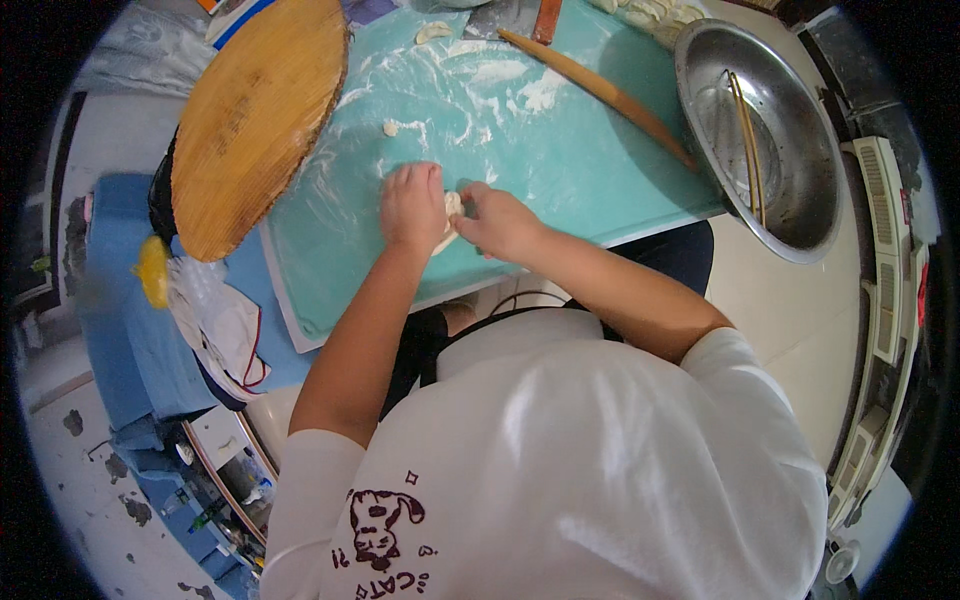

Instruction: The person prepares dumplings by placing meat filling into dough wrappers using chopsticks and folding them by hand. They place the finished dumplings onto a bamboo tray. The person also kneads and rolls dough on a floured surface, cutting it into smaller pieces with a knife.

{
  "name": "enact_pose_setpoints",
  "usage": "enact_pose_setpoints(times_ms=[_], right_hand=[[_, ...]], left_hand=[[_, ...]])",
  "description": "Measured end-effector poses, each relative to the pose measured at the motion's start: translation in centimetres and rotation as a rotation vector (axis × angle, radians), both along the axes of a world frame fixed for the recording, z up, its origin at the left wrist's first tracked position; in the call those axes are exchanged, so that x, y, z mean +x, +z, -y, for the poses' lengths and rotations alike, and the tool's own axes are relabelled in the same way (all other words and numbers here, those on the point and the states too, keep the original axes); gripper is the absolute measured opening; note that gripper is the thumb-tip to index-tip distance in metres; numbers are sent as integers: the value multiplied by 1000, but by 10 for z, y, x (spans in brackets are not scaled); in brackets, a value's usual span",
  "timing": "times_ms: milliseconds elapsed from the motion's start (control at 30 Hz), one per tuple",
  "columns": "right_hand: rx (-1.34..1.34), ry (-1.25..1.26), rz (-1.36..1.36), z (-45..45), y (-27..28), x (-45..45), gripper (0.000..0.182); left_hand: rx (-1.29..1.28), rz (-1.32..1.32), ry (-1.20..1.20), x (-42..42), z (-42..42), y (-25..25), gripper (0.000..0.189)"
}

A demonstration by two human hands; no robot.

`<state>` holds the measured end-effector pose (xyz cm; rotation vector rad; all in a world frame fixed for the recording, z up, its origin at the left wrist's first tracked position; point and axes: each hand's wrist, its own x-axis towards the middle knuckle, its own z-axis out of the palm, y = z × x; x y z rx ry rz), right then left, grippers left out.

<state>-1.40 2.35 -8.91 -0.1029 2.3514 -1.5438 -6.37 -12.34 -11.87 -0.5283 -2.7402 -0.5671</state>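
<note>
My left hand (pixel 414 204) and my right hand (pixel 501 223) meet near the front edge of a flour-dusted green mat (pixel 570 176). Between them is a piece of pale dough (pixel 451 204), pressed along the left palm. The thumb and fingers of my right hand pinch its right side. My left fingers curl around it, with their tips hidden. A paler strip of dough shows just below. Farther up the mat lie a small lump of dough (pixel 390 129) and a single folded dumpling (pixel 433 31).
A tapered wooden rolling pin (pixel 600 86) lies diagonally at right. Beside it stands a steel basin (pixel 806 161) with chopsticks (pixel 746 142) inside. A round wooden board (pixel 259 127) is at left. A wooden-handled metal blade (pixel 546 22) and several dumplings (pixel 652 13) sit at the far edge.
</note>
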Motion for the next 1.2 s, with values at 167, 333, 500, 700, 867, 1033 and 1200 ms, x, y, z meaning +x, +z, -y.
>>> enact_pose_setpoints(times_ms=[167, 333, 500, 700, 867, 1033, 1200], right_hand=[[-50, 120, -700, 11, -27, 22, 21], [-44, 44, -348, -5, -18, 25, 24], [-50, 38, 74, -3, -1, 2, 22], [-122, 135, -560, 10, -14, 20, 24], [-100, 40, -483, 1, -27, 23, 21], [-63, -9, 34, 5, -5, 1, 25], [-74, 37, -318, 24, -19, 16, 32]], left_hand=[[584, 451, 247, 40, 6, -2, 18], [-99, 70, -10, 57, 2, 8, 19], [-103, 71, 90, 13, -2, 3, 20], [799, 566, 349, 46, 8, 15, 20], [-29, 35, 93, 56, 6, 4, 15], [-46, 77, 203, 11, 9, -1, 16], [1009, 600, 427, 31, 16, 3, 17]])
